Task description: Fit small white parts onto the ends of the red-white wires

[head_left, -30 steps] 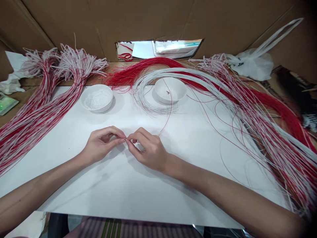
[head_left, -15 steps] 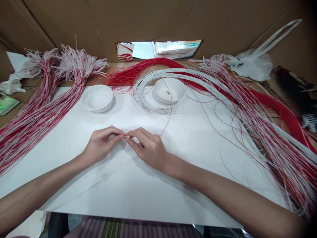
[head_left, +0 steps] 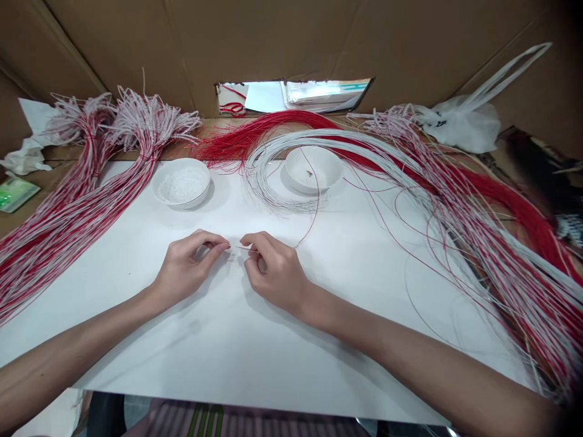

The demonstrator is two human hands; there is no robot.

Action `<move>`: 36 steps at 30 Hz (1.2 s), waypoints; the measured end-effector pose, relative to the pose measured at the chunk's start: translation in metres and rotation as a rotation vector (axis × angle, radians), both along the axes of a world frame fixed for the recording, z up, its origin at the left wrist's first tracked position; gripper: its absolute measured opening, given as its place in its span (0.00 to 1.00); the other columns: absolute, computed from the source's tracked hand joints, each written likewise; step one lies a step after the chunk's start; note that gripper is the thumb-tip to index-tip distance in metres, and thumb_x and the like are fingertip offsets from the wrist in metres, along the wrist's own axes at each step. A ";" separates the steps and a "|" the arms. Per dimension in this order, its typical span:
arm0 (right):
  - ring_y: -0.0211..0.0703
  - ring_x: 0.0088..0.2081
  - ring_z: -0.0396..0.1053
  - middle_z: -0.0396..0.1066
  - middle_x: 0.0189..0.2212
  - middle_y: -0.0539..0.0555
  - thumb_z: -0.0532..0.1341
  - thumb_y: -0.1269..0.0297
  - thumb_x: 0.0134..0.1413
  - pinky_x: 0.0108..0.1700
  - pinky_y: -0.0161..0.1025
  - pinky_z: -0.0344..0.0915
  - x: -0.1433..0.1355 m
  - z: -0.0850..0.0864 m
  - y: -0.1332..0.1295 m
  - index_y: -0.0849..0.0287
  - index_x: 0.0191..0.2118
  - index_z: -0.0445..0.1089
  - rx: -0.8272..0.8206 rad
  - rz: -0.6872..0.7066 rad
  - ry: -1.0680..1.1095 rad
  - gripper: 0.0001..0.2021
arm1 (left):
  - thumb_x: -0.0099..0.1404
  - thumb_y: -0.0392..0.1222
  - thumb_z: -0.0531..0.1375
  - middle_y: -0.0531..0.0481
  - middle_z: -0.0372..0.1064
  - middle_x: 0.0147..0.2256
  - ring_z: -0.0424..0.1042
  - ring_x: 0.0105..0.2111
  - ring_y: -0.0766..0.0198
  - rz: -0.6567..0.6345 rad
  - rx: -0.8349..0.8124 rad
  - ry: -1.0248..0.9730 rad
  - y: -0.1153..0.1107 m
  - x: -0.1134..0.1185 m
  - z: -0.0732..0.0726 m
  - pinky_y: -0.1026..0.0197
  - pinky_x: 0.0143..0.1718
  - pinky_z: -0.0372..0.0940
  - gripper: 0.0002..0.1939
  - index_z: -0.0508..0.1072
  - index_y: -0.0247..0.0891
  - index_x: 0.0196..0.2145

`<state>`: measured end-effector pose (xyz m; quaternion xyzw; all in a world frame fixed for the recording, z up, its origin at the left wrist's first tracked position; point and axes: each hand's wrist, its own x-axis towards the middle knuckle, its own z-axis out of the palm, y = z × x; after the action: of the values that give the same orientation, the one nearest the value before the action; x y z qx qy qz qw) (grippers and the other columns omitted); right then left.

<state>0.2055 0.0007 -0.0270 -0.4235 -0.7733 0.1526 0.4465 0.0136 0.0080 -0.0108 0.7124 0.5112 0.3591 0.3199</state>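
My left hand (head_left: 189, 261) is closed in a pinch, thumb against forefinger, on the end of a thin cord. That red cord (head_left: 316, 209) curves down from the right-hand bowl and passes behind my right hand (head_left: 279, 267). A short stretch of it shows between the two hands. My right hand is open, its thumb and forefinger apart on either side of the cord. Just below the fingertips are a few tiny pale bits (head_left: 232, 255), too small and blurred to name. Beyond my left hand stands a white bowl (head_left: 206, 189) with small white pieces in it.
Another white bowl (head_left: 291, 182) stands farther right, beside a coil of white cords (head_left: 259, 161) and a red bundle (head_left: 291, 116). Red-and-white bundles lie at left (head_left: 86, 224) and right (head_left: 492, 243). A plastic bag (head_left: 473, 127) rests against the cardboard wall (head_left: 282, 42).
My right thumb and forefinger have parted from their pinch and drawn slightly right, away from my left hand. The left keeps its pinch. The view has shifted a little.
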 end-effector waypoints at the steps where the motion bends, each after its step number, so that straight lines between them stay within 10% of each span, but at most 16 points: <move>1: 0.35 0.28 0.65 0.69 0.30 0.52 0.51 0.79 0.53 0.31 0.33 0.64 0.000 0.000 0.000 0.61 0.40 0.67 -0.002 0.016 0.000 0.12 | 0.66 0.39 0.61 0.52 0.74 0.35 0.72 0.36 0.66 -0.008 -0.002 0.001 0.000 0.000 -0.001 0.63 0.38 0.66 0.04 0.76 0.40 0.36; 24: 0.33 0.29 0.64 0.65 0.30 0.50 0.55 0.72 0.62 0.30 0.32 0.61 -0.001 -0.001 0.002 0.60 0.35 0.64 0.017 0.009 0.032 0.04 | 0.66 0.36 0.59 0.48 0.71 0.37 0.67 0.39 0.61 -0.164 0.232 0.272 0.003 0.003 -0.005 0.58 0.42 0.64 0.05 0.76 0.41 0.37; 36: 0.32 0.27 0.62 0.63 0.26 0.48 0.57 0.73 0.60 0.27 0.31 0.59 -0.001 0.005 0.000 0.59 0.33 0.65 0.073 0.032 0.104 0.05 | 0.64 0.44 0.63 0.48 0.76 0.34 0.74 0.35 0.62 -0.079 -0.211 -0.209 0.002 0.001 0.004 0.61 0.38 0.69 0.06 0.77 0.39 0.35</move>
<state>0.2041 0.0009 -0.0220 -0.3862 -0.7607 0.1533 0.4987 0.0149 0.0105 -0.0070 0.6530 0.4815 0.3629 0.4583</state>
